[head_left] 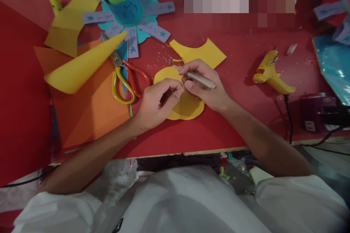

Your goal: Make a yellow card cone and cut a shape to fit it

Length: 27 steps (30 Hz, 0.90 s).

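Marker (197, 77) clasped in my right hand (208, 86), left hand (158, 103) pinning the cut-out yellow shape (188, 107) that shows no drawn lines yet, so marking looks barely begun.

Yellow paper disc (188, 107), red table (232, 61), possibly beige marker (195, 77).

yellow cutout (188, 107): matt paper | scissors (128, 80): glossy plastic handles, metal blades | glue gun (270, 74): smooth plastic

Paper disc (188, 107) lay under both hands; scissors (124, 80) just left of it, paper cone (82, 67) further left, glue gun (270, 74) well right.
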Available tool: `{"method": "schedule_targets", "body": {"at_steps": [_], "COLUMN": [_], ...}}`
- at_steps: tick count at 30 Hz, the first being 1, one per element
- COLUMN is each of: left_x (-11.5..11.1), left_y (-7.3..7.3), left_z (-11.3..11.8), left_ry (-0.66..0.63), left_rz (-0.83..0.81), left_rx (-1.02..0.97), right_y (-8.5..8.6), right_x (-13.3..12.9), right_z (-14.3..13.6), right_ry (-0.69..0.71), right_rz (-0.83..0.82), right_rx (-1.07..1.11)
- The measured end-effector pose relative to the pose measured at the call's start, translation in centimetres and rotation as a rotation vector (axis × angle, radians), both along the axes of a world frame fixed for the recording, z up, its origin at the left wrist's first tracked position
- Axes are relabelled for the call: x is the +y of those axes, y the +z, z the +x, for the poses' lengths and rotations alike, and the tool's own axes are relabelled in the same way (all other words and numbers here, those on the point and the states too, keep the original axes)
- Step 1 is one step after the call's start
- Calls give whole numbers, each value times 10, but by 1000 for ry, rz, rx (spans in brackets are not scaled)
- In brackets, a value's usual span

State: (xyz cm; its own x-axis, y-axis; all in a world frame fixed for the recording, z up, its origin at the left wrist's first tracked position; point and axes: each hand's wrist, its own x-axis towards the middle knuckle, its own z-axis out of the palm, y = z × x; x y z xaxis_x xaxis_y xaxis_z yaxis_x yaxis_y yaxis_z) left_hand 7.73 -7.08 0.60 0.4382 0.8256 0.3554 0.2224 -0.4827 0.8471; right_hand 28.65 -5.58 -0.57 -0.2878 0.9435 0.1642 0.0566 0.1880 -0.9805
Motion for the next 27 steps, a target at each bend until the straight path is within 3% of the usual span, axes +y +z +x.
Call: {"method": "schedule_targets", "body": {"at_steps": [11, 19, 23, 27], "left_x": [0, 6, 16, 29], "left_y": [2, -1, -1, -2], "left_z": [0, -3, -14, -28], "left_ry": [-16, 78, 161, 201], "left_rz": [0, 87, 143, 248], "left_rx": [-19, 35, 111, 271], "right_y": [0, -1, 1, -4], "right_x": [0, 1, 2, 4], "right_z": [1, 9, 20, 28], "right_ry": [12, -54, -156, -109], "right_rz": [18, 74, 220, 399], "right_rx": [8, -33, -214, -514]}}
